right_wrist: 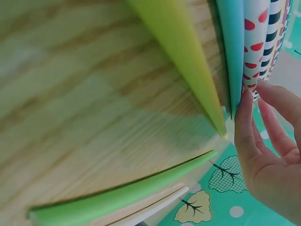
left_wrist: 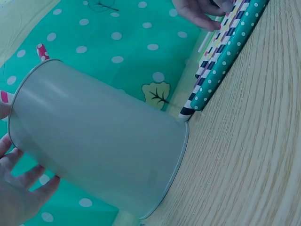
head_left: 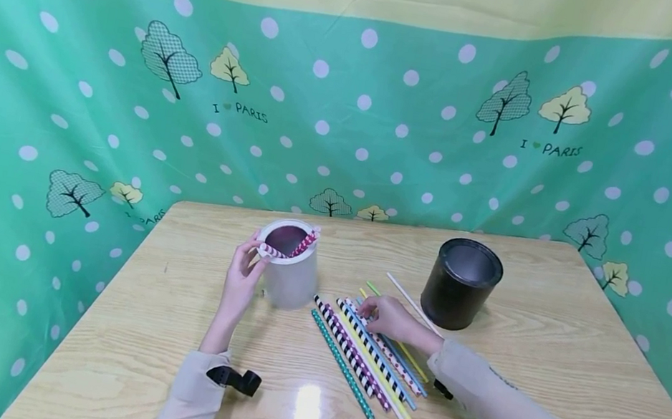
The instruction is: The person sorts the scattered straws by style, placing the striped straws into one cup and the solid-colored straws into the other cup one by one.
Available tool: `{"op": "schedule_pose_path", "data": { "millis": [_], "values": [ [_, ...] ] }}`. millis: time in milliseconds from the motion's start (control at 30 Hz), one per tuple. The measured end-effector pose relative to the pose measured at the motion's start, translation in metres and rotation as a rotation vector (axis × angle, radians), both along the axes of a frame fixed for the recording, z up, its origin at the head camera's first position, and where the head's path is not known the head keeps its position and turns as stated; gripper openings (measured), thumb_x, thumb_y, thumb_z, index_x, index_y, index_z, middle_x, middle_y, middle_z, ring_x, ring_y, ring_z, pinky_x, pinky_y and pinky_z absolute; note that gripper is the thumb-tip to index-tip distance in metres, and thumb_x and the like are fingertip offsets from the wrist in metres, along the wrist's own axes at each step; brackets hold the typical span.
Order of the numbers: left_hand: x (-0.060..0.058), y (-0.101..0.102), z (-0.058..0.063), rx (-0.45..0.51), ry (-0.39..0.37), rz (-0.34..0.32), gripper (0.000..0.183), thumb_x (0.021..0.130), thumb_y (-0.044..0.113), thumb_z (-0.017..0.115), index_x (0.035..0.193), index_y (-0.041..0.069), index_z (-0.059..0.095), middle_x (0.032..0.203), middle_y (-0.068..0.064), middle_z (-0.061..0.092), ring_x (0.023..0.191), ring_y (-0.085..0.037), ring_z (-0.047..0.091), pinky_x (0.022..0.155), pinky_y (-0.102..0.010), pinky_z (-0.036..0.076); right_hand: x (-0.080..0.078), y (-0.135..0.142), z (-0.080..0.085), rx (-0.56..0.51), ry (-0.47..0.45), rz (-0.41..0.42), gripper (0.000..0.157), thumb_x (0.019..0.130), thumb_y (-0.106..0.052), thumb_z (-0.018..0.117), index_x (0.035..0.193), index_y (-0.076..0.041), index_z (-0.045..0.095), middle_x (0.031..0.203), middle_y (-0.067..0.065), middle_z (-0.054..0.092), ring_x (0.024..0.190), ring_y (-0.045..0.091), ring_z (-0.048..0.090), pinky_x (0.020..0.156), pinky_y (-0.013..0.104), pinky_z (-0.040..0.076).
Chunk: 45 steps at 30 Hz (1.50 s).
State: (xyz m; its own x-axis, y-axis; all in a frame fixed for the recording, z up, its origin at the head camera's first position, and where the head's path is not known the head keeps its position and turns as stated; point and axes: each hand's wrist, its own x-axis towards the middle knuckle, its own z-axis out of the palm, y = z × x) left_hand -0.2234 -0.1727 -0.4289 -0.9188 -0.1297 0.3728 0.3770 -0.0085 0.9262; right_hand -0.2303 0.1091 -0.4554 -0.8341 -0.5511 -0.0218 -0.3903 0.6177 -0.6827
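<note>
My left hand [head_left: 241,284] grips the side and rim of a white can [head_left: 291,282], which stands upright on the table. Two pink-and-white patterned paper straws [head_left: 308,240] lean inside it, their ends poking past the rim. Over a row of paper straws [head_left: 353,357] in several colours, my right hand [head_left: 394,319] pinches the far end of a white straw with red spots [right_wrist: 254,47] between thumb and finger. A light blue straw [right_wrist: 230,52] lies right beside it, and a black-and-white striped straw [right_wrist: 272,37] on its other side.
A black can [head_left: 457,293] stands upright at the right. Near it lie a white straw [head_left: 410,298], a green straw [right_wrist: 122,183] and a yellow straw [right_wrist: 183,52]. A dotted green straw [head_left: 341,366] edges the row's left side. Behind the wooden table [head_left: 162,328] hangs a polka-dot curtain [head_left: 359,140].
</note>
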Motion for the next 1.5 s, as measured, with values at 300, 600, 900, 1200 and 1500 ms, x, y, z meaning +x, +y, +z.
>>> {"op": "schedule_pose_path", "data": {
  "millis": [300,600,900,1200,1500],
  "values": [
    [0.001,-0.001,0.0,-0.017,-0.013,-0.007,0.033,0.088,0.003,0.05,0.118,-0.006,0.039,0.143,-0.012,0.025,0.126,-0.03,0.03,0.105,-0.042,0.025,0.001,-0.001,0.0,0.092,0.044,0.0,0.017,0.073,-0.001,0.067,0.089,-0.006,0.063,0.077,-0.001,0.058,0.068,0.01,0.05,0.061,0.022,0.045],
    [0.001,-0.002,0.0,-0.012,-0.014,-0.007,0.034,0.088,0.004,0.051,0.118,-0.006,0.038,0.143,-0.009,0.025,0.127,-0.028,0.03,0.105,-0.041,0.026,0.0,-0.004,0.005,0.176,0.046,0.014,0.015,0.076,-0.005,0.067,0.09,-0.009,0.065,0.077,-0.002,0.059,0.069,0.009,0.051,0.064,0.025,0.046],
    [0.001,-0.002,0.0,-0.016,-0.013,-0.011,0.034,0.088,0.004,0.05,0.118,-0.006,0.038,0.144,-0.009,0.025,0.127,-0.028,0.029,0.105,-0.041,0.026,0.0,-0.003,0.007,0.206,0.031,0.031,0.016,0.078,-0.006,0.065,0.093,-0.01,0.065,0.067,-0.005,0.053,0.057,0.008,0.047,0.052,0.021,0.041],
    [0.001,-0.002,0.0,-0.019,-0.012,-0.008,0.034,0.088,0.004,0.05,0.119,-0.006,0.038,0.143,-0.011,0.025,0.127,-0.029,0.03,0.105,-0.041,0.026,0.002,0.0,0.006,0.166,0.06,0.009,0.018,0.078,-0.004,0.064,0.094,-0.01,0.065,0.071,-0.004,0.055,0.058,0.008,0.048,0.051,0.021,0.043],
    [0.001,-0.001,0.0,-0.012,-0.002,-0.009,0.033,0.088,0.003,0.05,0.118,-0.007,0.038,0.143,-0.012,0.025,0.126,-0.03,0.03,0.105,-0.042,0.026,0.003,0.003,0.012,0.092,0.014,-0.027,0.021,0.075,-0.004,0.066,0.096,-0.009,0.063,0.069,-0.003,0.055,0.058,0.009,0.049,0.05,0.02,0.043]
  ]
}}
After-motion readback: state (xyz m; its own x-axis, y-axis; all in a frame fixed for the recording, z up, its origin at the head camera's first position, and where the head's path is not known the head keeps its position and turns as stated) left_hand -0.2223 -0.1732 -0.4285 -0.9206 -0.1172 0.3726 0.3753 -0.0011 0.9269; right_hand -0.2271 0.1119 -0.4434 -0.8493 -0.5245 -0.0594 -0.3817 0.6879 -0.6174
